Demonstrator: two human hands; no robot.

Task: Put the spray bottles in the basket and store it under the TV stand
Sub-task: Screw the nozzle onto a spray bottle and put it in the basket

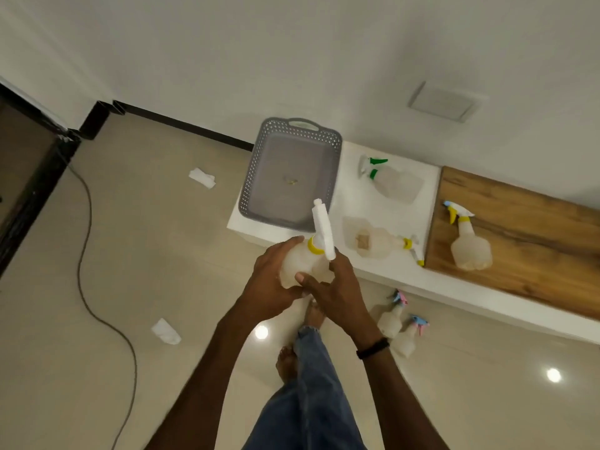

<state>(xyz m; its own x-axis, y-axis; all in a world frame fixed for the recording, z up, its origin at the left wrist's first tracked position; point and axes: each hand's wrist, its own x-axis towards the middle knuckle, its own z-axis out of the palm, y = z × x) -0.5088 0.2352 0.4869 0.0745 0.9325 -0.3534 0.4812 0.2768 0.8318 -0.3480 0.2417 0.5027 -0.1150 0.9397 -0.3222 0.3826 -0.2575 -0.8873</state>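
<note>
While both hands [302,284] grip a spray bottle [305,261], the basket [259,164] sits empty.

dim soft light, two glare spots on floor [146,254], wide-angle edge blur.

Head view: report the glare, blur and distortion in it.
Head view: two round light glares on the glossy floor, one beside the feet, one at lower right; wide-angle bending curves the TV stand edge and baseboard; overall soft focus, and the held spray bottle between left hand and right hand is slightly smeared; the basket holes stay readable.
</note>
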